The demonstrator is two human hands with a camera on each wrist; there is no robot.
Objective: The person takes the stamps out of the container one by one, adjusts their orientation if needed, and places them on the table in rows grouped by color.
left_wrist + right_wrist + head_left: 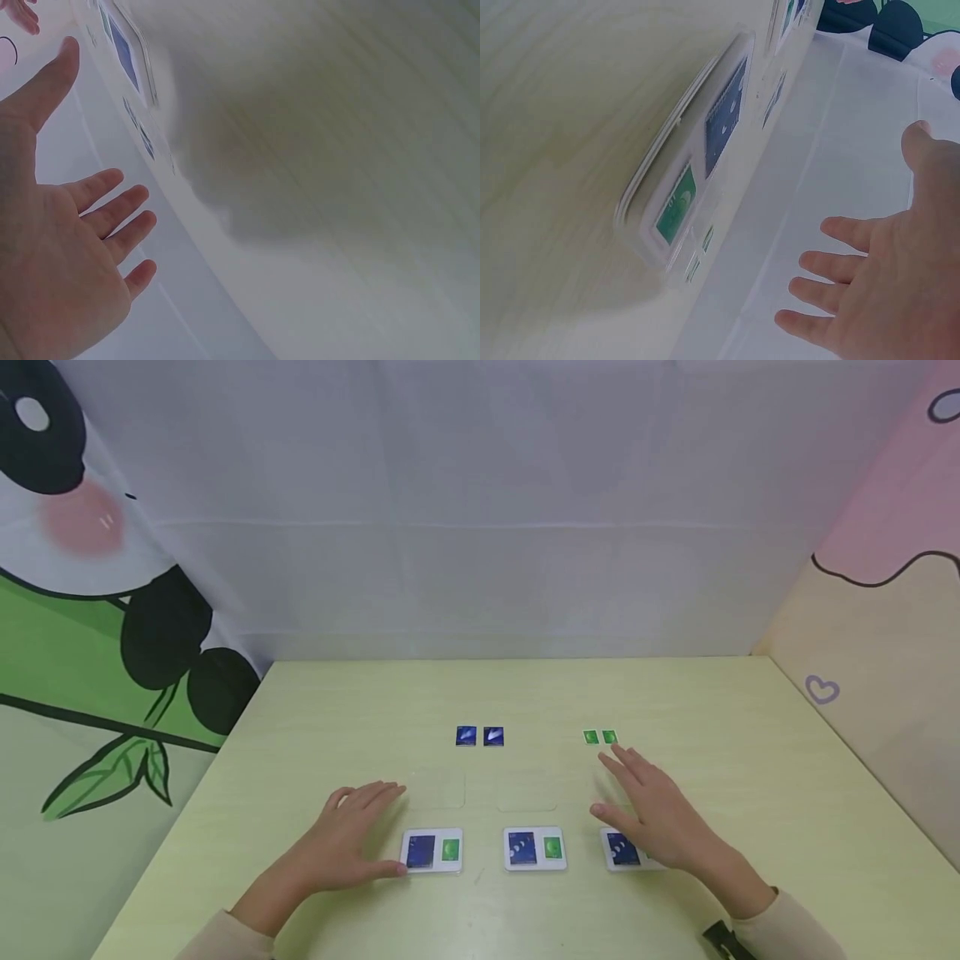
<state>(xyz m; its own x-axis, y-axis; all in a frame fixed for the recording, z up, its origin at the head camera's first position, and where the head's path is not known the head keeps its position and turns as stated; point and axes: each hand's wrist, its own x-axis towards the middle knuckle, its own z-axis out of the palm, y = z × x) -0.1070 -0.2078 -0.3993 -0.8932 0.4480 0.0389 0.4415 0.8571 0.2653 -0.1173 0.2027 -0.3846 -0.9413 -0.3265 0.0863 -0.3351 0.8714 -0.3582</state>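
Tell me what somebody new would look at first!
Probably the big cartoon with its black eye patch, on the left. Next come the two hands, the left hand and right hand, spread near a row of three white cards. Behind that row, small blue squares and green pieces stand out on the pale table.

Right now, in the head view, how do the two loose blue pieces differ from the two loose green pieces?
Size: the blue pieces look larger than the green pieces.
Colour: the blue pieces are dark blue with a pale streak; the green pieces are bright green with pale edges.
Position: the green pieces are by the right hand's fingertips; the blue pieces are farther left.
Shared: each pair lies side by side on the table.
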